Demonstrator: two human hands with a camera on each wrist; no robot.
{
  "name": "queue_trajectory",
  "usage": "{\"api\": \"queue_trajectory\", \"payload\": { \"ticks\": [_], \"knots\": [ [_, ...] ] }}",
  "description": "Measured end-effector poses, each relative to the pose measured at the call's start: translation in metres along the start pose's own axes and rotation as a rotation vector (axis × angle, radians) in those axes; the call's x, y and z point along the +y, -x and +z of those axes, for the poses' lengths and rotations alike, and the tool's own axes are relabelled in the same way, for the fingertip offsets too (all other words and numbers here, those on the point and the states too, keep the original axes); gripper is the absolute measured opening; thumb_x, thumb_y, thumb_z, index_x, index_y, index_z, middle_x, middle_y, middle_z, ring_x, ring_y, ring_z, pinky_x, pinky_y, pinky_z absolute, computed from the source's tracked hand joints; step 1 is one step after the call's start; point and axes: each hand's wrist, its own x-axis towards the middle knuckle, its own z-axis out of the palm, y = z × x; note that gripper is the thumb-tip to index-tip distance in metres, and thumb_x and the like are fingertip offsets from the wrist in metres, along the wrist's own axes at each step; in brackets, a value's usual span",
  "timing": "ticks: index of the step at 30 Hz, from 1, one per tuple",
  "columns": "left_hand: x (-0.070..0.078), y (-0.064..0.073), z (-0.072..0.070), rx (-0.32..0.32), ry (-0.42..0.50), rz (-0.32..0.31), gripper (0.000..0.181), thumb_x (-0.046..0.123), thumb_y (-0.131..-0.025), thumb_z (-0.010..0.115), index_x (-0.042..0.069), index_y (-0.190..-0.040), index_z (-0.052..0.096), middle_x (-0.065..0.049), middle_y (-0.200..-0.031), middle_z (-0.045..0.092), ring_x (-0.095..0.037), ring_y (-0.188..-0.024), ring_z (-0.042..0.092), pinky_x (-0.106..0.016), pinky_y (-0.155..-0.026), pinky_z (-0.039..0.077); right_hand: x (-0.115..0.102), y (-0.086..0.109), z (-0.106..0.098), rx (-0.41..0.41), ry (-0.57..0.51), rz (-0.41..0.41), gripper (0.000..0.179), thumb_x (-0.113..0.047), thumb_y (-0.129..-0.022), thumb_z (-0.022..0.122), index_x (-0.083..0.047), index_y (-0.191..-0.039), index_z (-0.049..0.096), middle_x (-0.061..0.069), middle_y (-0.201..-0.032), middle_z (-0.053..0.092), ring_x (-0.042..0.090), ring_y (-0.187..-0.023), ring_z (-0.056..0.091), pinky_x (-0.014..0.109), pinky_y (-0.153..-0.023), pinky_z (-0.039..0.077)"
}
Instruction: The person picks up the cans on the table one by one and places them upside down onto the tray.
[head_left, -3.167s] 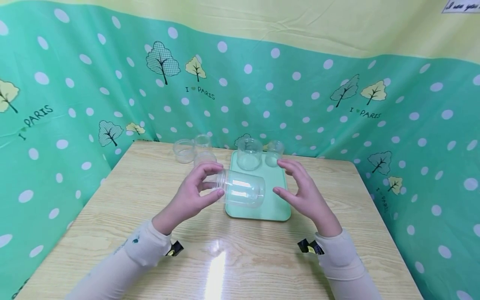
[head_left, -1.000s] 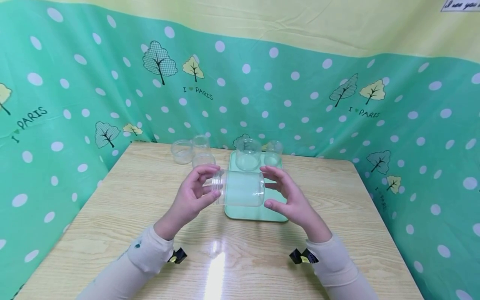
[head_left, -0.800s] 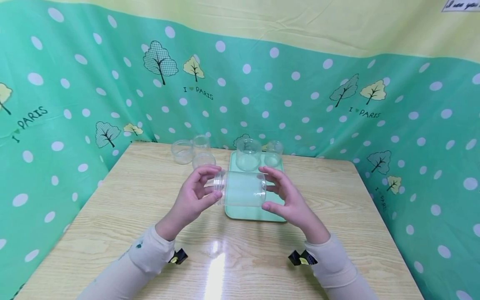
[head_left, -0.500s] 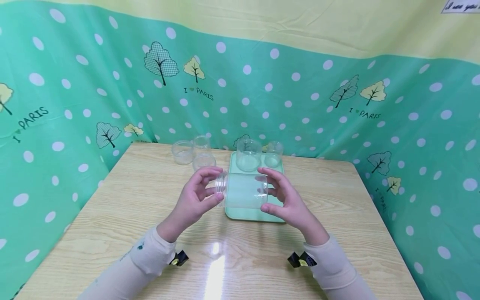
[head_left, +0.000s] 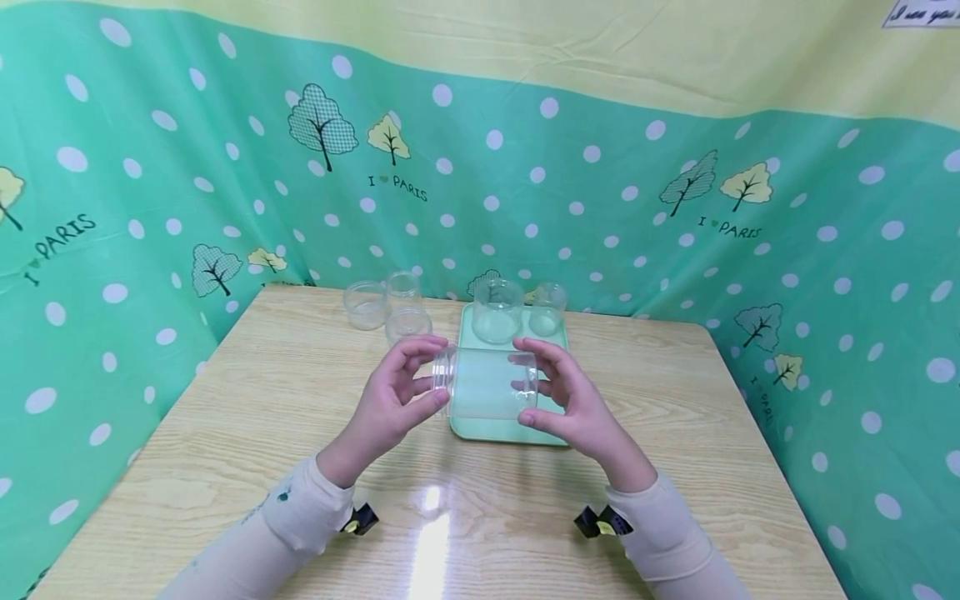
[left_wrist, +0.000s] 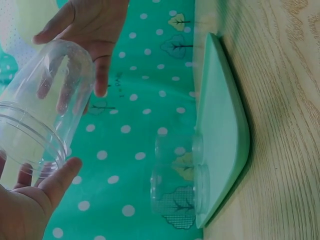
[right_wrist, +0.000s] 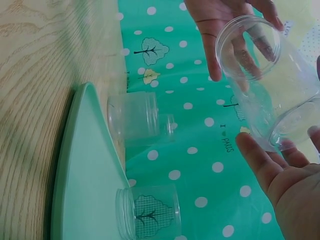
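A clear plastic jar [head_left: 483, 387], lying sideways in the air, spans both hands in front of the green tray [head_left: 510, 432] in the head view. At its threaded mouth, on the left, my left hand [head_left: 390, 396] holds the rim between thumb and fingers. My right hand [head_left: 585, 408] grips the base end, fingertips showing through the clear wall. The left wrist view has the jar [left_wrist: 55, 95] tilted across its upper left, the right hand [left_wrist: 95, 25] at the base. No lid shows on the mouth.
On the tray's back half stand a wide clear jar [head_left: 497, 321] and a smaller one [head_left: 545, 317]. Left of the tray, three clear containers [head_left: 365, 310] cluster on the wooden table [head_left: 262, 400]. A green dotted curtain [head_left: 600, 225] closes off the back and sides.
My right hand has come left from a gap beside the jar onto its base. The jar, earlier tilted, is now level and has shifted slightly right. The other containers have stayed put.
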Motion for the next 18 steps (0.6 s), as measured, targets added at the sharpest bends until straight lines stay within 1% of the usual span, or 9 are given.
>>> {"api": "queue_trajectory", "payload": {
  "ticks": [5, 7, 10, 12, 16, 18],
  "knots": [
    [-0.0011, -0.0001, -0.0004, -0.004, 0.009, 0.019, 0.05, -0.014, -0.088, 0.068, -0.007, -0.132, 0.048, -0.029, -0.143, 0.043, -0.029, -0.134, 0.051, -0.045, -0.101, 0.056, -0.0005, -0.0003, 0.0001, 0.003, -0.007, 0.005, 0.09, 0.01, -0.081, 0.081, -0.01, -0.156, 0.035, 0.006, -0.161, 0.038, 0.041, -0.142, 0.043, 0.057, -0.107, 0.049],
    [-0.001, 0.0, -0.0005, -0.004, 0.011, 0.017, 0.05, -0.013, -0.088, 0.068, -0.006, -0.133, 0.048, -0.026, -0.144, 0.044, -0.028, -0.134, 0.051, -0.044, -0.101, 0.057, -0.0008, -0.0002, 0.0004, 0.001, -0.011, 0.004, 0.092, 0.011, -0.079, 0.082, -0.009, -0.155, 0.034, 0.007, -0.161, 0.038, 0.042, -0.142, 0.042, 0.058, -0.107, 0.048],
    [-0.0006, 0.0002, -0.0005, -0.003, 0.018, 0.007, 0.051, -0.013, -0.088, 0.068, -0.005, -0.134, 0.047, -0.018, -0.144, 0.047, -0.028, -0.134, 0.051, -0.043, -0.101, 0.057, -0.0013, -0.0003, 0.001, -0.006, -0.016, -0.004, 0.094, 0.013, -0.078, 0.082, -0.007, -0.155, 0.034, 0.008, -0.161, 0.037, 0.045, -0.142, 0.04, 0.057, -0.108, 0.048],
    [-0.0005, 0.0002, -0.0004, -0.003, 0.025, 0.002, 0.051, -0.013, -0.088, 0.068, -0.005, -0.134, 0.047, -0.014, -0.145, 0.048, -0.027, -0.135, 0.05, -0.043, -0.101, 0.057, -0.0016, -0.0004, 0.0013, -0.009, -0.017, -0.01, 0.093, 0.014, -0.078, 0.081, -0.006, -0.155, 0.033, 0.009, -0.161, 0.037, 0.047, -0.141, 0.04, 0.056, -0.108, 0.048],
    [-0.0007, 0.0002, 0.0001, -0.003, 0.031, -0.001, 0.051, -0.012, -0.089, 0.069, -0.005, -0.134, 0.046, -0.014, -0.145, 0.047, -0.027, -0.136, 0.05, -0.043, -0.102, 0.056, -0.0009, -0.0002, 0.0016, -0.009, -0.013, -0.024, 0.091, 0.014, -0.079, 0.081, -0.004, -0.155, 0.034, 0.011, -0.16, 0.038, 0.05, -0.139, 0.04, 0.055, -0.108, 0.049],
    [-0.0009, 0.0003, 0.0002, -0.003, 0.027, -0.002, 0.051, -0.011, -0.089, 0.069, -0.005, -0.134, 0.046, -0.014, -0.145, 0.047, -0.027, -0.136, 0.05, -0.043, -0.102, 0.056, -0.0008, 0.0, 0.0019, -0.005, -0.008, -0.026, 0.09, 0.014, -0.079, 0.081, -0.003, -0.154, 0.034, 0.011, -0.159, 0.038, 0.05, -0.138, 0.041, 0.055, -0.107, 0.049]
  ]
}}
